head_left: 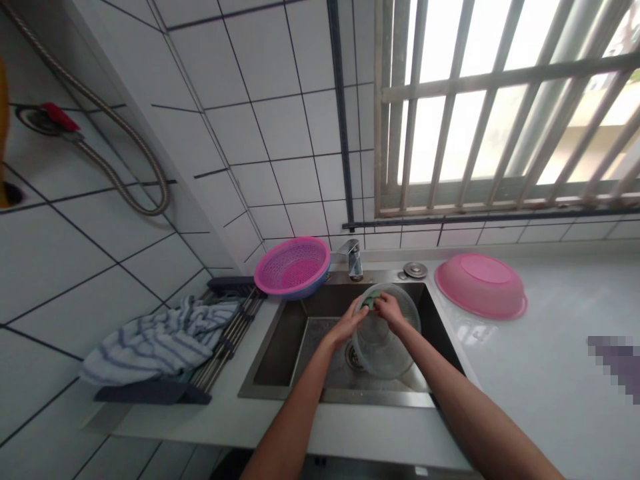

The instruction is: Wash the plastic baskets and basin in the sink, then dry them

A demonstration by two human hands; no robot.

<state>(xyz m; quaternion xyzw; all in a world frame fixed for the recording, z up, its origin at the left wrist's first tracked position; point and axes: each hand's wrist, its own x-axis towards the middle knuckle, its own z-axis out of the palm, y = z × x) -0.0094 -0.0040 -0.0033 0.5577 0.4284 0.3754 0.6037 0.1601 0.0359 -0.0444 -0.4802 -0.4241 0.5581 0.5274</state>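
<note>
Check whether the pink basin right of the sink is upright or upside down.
Upside down: the pink basin shows its flat base uppermost, with its rim down on the counter.

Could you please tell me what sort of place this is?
Most likely a kitchen: there is a stainless-steel sink with a chrome faucet, and a pink plastic colander at its back corner.

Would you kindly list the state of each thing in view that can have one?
Green item: held in right hand
Translucent bowl: open side facing camera
Pink colander: mouth up
Pink basin: upside down
Striped cloth: crumpled
Faucet: no flow visible
Window: barred; open or shut unclear
</note>
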